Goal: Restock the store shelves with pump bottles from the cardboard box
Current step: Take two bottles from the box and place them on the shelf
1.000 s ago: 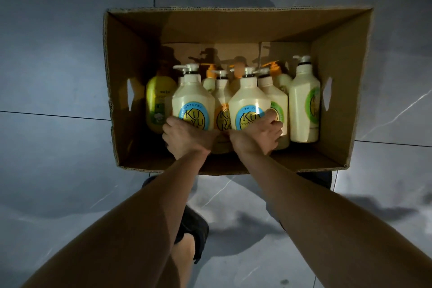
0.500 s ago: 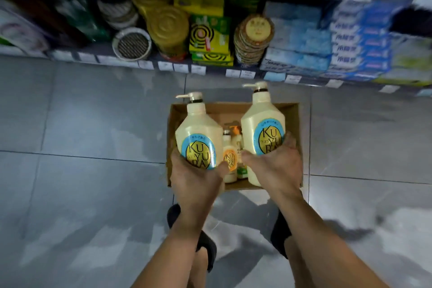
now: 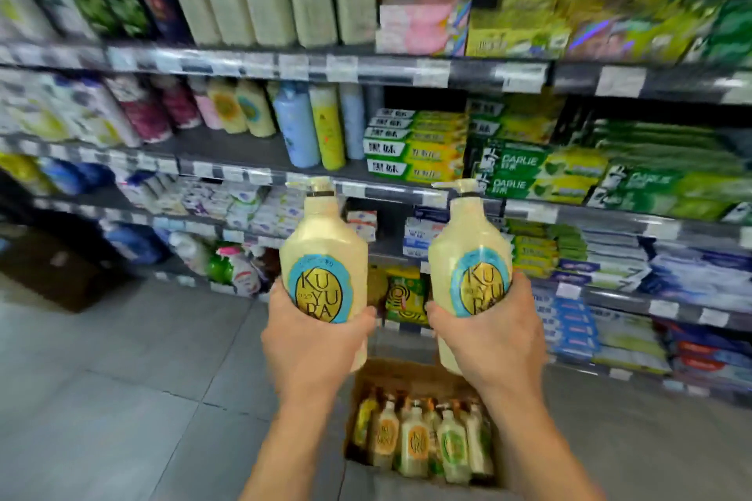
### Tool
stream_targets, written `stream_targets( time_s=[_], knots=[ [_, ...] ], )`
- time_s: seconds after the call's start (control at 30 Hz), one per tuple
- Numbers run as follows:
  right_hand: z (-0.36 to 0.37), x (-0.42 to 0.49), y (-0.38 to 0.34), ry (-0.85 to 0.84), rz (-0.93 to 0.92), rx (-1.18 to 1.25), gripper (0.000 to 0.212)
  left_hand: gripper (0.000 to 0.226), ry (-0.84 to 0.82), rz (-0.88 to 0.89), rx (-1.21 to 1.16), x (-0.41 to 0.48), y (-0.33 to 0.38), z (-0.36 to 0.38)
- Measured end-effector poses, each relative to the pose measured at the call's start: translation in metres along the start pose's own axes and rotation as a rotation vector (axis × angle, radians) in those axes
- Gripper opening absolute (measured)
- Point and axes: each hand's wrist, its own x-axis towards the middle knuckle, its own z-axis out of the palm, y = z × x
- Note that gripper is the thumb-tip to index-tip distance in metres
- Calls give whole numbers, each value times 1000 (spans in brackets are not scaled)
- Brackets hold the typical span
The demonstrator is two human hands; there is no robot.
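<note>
Lifting 2 pump bottles [image 3: 323, 256] higher, shelves [image 3: 285, 65] now ahead, hands [image 3: 309, 342] gripping.

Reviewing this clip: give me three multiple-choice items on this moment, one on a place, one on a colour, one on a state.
1. Where is the cardboard box?
A. on a shelf
B. on the floor below the hands
C. under one arm

2. What colour rings the held bottles' labels?
A. red
B. blue
C. black

3. What are the hands doing?
A. each holds a bottle
B. both are empty
C. both share one bottle

Answers: 1 B, the box sits on the tiles. 2 B, blue rings. 3 A, left hand grips the left bottle, right hand the right bottle.
</note>
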Motion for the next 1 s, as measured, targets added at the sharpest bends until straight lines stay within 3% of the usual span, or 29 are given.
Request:
stream_targets(
  time_s=[0.27, 0.5, 0.63, 0.73, 1.0],
  knots=[
    [-69, -36, -50, 17, -230, 198, 84, 73, 200, 55, -81, -74, 59, -63],
    [-72, -70, -76, -44, -398, 286, 80, 74, 274, 75, -101, -80, 64, -114],
    [-48, -85, -94, -57, -430, 294, 89, 76, 275, 99, -107, -65, 54, -136],
    [-15, -99, -109, -62, -446, 327, 81, 76, 258, 100, -118, -46, 39, -158],
    [113, -149, -169, 0, -408, 315, 85, 77, 186, 121, -127, 58, -15, -241]
  ],
)
